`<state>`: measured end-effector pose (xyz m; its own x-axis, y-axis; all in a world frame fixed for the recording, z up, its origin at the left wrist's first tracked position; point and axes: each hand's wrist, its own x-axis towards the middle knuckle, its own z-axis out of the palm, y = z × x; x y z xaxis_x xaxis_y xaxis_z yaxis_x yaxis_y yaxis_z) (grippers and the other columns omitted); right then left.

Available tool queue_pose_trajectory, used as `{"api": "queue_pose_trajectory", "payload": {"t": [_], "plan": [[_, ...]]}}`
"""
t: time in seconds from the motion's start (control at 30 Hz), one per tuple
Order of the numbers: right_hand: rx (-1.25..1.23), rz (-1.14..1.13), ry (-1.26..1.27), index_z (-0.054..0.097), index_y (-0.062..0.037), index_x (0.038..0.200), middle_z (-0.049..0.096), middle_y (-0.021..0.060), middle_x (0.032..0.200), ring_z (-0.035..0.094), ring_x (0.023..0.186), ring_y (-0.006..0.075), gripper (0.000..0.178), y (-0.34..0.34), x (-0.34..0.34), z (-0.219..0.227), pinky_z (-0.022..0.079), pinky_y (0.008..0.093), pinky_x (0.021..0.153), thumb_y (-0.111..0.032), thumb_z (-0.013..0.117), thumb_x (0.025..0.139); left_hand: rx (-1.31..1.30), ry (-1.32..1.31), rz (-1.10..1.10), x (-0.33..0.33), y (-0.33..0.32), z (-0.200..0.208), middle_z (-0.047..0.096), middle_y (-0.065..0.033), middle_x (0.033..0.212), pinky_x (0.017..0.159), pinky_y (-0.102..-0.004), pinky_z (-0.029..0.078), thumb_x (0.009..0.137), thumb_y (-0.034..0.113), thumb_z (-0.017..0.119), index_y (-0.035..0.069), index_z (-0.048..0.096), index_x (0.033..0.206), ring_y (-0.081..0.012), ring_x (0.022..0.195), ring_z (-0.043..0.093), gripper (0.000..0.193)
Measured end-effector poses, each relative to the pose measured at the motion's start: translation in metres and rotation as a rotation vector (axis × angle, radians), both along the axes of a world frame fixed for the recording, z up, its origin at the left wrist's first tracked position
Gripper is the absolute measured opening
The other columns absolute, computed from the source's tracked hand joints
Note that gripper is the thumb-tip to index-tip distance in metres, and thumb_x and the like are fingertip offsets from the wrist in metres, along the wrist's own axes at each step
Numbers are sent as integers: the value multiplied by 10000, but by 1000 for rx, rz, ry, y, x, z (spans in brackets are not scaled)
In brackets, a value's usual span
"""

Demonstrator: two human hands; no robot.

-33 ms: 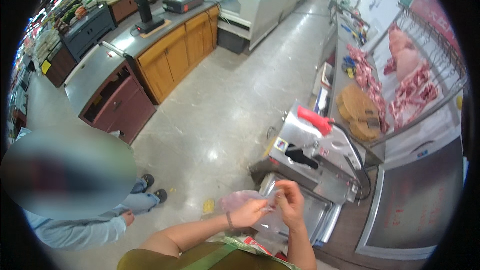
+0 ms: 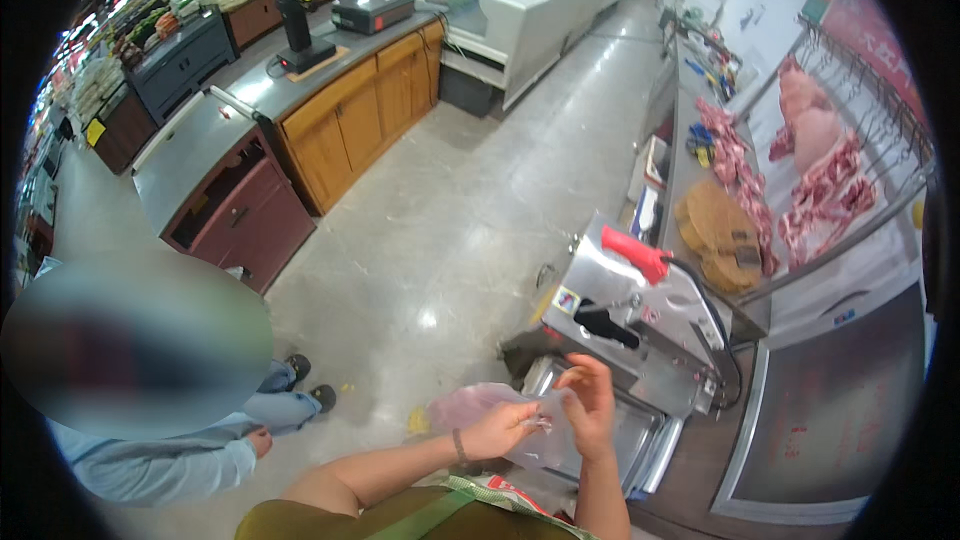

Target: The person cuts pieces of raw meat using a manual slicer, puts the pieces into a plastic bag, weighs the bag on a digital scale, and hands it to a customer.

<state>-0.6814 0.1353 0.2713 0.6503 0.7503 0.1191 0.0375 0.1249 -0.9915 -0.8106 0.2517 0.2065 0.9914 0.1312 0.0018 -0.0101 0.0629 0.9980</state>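
A thin, see-through pinkish plastic bag (image 2: 470, 406) is between my hands, low in the middle of the view. My left hand (image 2: 497, 429) is closed on its bunched edge, with crumpled film showing at the fingertips. Just to the right, my right hand (image 2: 590, 402) has its fingers curled and its thumb against the bag's film, which stretches between the two hands. The bag's body hangs out to the left beyond my left wrist; whether anything is in it I cannot make out. Beneath my hands is a metal tray (image 2: 640, 430).
A steel cutting machine (image 2: 640, 310) with a red handle stands ahead of my right hand. Farther right are a round wooden chopping block (image 2: 715, 230), meat cuts (image 2: 735, 155) and hanging meat (image 2: 825, 185). Another person (image 2: 150, 470) stands close at left. Wooden cabinets (image 2: 340, 130) line the far left.
My right hand's fingers have opened a little and shifted slightly, with the film stretching toward the thumb. The bag's body has swung slightly left. The whole view has tilted a little.
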Motion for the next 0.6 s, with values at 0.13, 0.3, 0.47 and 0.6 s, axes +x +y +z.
{"api": "queue_pose_trajectory", "payload": {"t": [0.13, 0.3, 0.47, 0.6], "plan": [[226, -81, 418, 256, -86, 1541, 446, 149, 1465, 428, 1367, 261, 782, 14, -3, -41, 337, 440, 1138, -194, 694, 902, -211, 75, 153, -7, 77, 43, 665, -46, 1063, 841, -289, 489, 1014, 106, 532, 19, 610, 1245, -105, 970, 589, 259], [-291, 167, 88, 233, -86, 1519, 407, 124, 1468, 377, 1375, 253, 761, 112, -37, -115, 318, 431, 1129, -172, 679, 908, -219, -108, 294, -11, 154, 82, 661, -1, 1108, 922, -268, 472, 1020, 93, 511, 20, 600, 1238, -61, 1034, 561, 246], [-245, 302, 10, 320, -78, 1430, 460, 106, 1370, 434, 1283, 239, 633, 278, -17, -129, 365, 417, 1055, -177, 678, 917, 8, -192, 381, 17, 226, 117, 623, 7, 948, 666, -245, 453, 989, 71, 541, 27, 591, 1139, -69, 764, 546, 164], [-186, 327, -33, 390, -71, 1360, 503, 91, 1291, 480, 1210, 228, 532, 383, 50, -122, 403, 405, 997, -181, 677, 925, 301, -310, 480, 70, 293, 139, 607, -37, 918, 709, -278, 470, 959, 42, 530, 40, 577, 1156, -115, 774, 569, 202]]}}
